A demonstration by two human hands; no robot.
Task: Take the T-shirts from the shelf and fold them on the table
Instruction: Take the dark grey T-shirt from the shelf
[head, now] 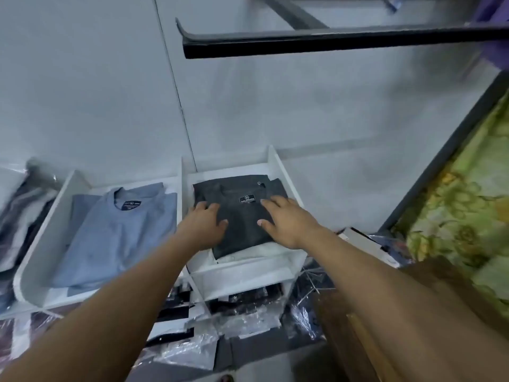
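White shelf [286, 175]: one dark T-shirt [245, 227] (folded); left hand [205, 226], right hand [286, 223] flat, fingers spread.

Two hands: left hand [205, 226], right hand [286, 220]. Two folded T-shirts flank the shelf divider [184, 194]: blue T-shirt [121, 232] left, dark grey T-shirt [242, 216] right.

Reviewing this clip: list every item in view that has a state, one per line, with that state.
dark grey T-shirt: folded, top of its stack in the right shelf compartment
blue T-shirt: folded, untouched in the left compartment
white garment: folded, under the dark grey one
left hand: open, fingers flat on the dark grey T-shirt
right hand: open, fingers flat on it too
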